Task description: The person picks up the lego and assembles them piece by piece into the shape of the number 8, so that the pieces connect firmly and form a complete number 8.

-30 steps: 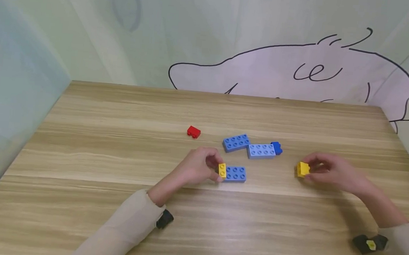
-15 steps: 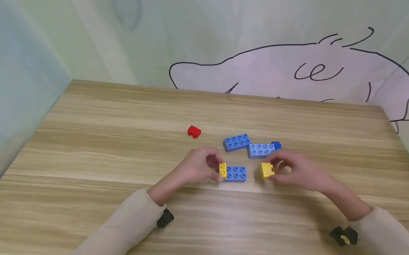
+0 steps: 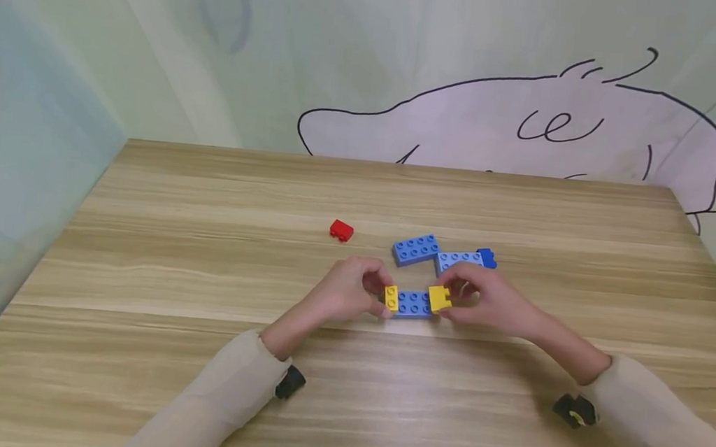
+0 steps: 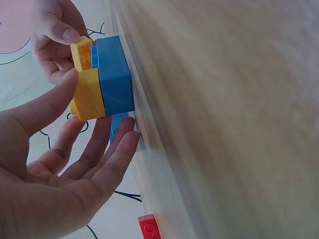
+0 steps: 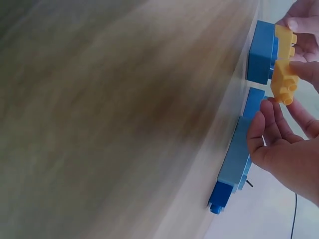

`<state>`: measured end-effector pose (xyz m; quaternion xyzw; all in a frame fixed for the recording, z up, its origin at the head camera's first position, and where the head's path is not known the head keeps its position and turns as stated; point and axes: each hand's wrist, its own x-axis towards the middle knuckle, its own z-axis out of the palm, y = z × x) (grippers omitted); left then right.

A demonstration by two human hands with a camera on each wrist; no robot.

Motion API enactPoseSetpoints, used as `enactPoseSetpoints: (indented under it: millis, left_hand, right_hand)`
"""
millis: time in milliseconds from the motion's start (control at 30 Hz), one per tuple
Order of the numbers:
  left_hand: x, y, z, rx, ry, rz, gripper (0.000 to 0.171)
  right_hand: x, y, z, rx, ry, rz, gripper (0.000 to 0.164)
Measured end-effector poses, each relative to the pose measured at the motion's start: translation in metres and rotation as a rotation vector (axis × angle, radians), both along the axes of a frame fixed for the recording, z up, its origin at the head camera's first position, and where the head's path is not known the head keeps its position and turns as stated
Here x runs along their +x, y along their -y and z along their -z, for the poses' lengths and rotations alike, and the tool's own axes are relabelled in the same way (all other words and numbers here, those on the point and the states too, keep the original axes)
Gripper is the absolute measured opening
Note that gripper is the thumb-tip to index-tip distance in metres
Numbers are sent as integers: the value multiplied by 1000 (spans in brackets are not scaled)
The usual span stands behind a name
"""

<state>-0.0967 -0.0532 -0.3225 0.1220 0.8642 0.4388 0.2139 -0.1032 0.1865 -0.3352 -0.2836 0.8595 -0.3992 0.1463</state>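
Observation:
A blue eight-stud toy brick [image 3: 413,304] lies on the table, with a yellow two-stud brick [image 3: 391,298] seated across its left end. My left hand [image 3: 353,290] pinches that yellow brick between thumb and fingers. Over the blue brick's right end, my right hand [image 3: 491,298] pinches a second yellow brick [image 3: 438,298]. It is tilted, its studs facing right toward the palm. In the right wrist view this yellow brick [image 5: 284,82] overlaps the blue brick's studded side, and the left wrist view shows its hollow underside [image 4: 84,55] close to the studs.
Behind the hands lie a blue eight-stud brick [image 3: 415,250] and a lighter blue one [image 3: 456,259], corners close together. A small dark blue brick [image 3: 486,257] sits at the lighter one's right end. Further left is a red brick [image 3: 341,230]. A wall with line drawings backs the wooden table [image 3: 205,239].
My right hand has moved left with its yellow brick, from the table's right side to the blue brick's right end. My left hand has kept its pinch in the same place.

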Motion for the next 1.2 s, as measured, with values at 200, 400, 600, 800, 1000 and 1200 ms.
enactPoseSetpoints:
  millis: [200, 400, 600, 800, 1000, 1200]
  left_hand:
    - [-1, 0, 0, 0, 10, -2, 29]
    - [-1, 1, 0, 9, 14, 4, 28]
    - [-2, 0, 1, 12, 24, 3, 29]
    - [-2, 0, 0, 12, 25, 4, 29]
    - [-2, 1, 1, 18, 16, 7, 29]
    - [-3, 1, 1, 20, 15, 1, 29]
  right_hand:
    - [0, 5, 1, 28, -18, 2, 31]
    - [0, 10, 4, 18, -39, -1, 32]
    - [2, 13, 3, 21, -41, 16, 30]
    - [4, 16, 2, 33, -3, 15, 29]
    - [4, 16, 2, 38, -1, 15, 28]
    - [3, 16, 1, 42, -1, 16, 29]
